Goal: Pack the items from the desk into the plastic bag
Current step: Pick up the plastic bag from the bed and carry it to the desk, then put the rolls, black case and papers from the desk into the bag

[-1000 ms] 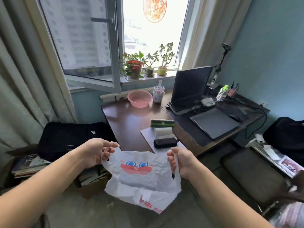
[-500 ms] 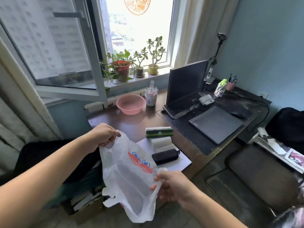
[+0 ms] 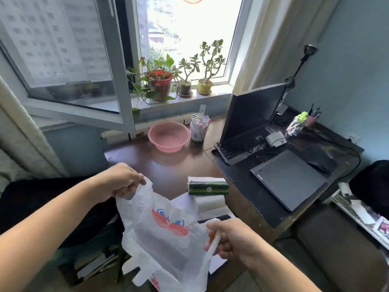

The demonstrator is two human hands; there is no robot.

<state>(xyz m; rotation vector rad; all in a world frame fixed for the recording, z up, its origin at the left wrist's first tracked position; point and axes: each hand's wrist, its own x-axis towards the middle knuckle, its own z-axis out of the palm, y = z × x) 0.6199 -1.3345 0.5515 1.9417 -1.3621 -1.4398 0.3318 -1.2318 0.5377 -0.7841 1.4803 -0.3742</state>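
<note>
A white plastic bag (image 3: 164,239) with a red and blue print hangs in front of the dark wooden desk (image 3: 168,165). My left hand (image 3: 122,180) grips one handle, raised over the desk's near left corner. My right hand (image 3: 229,239) pinches the other handle, lower and nearer. On the desk behind the bag lie a green tissue pack (image 3: 208,186), a white paper roll (image 3: 210,202) and a black case (image 3: 214,218), mostly hidden by the bag and my right hand. They rest on a white sheet (image 3: 183,200).
A pink basin (image 3: 168,135) and a jar of markers (image 3: 199,128) stand at the desk's back. To the right are a monitor (image 3: 252,114), a closed laptop (image 3: 288,178) and cables. Potted plants (image 3: 162,81) line the sill. A dark seat (image 3: 336,249) stands at lower right.
The view has moved closer to the desk. My left hand has lifted its handle up over the desk corner; my right hand dropped lower, turning the bag at a slant.
</note>
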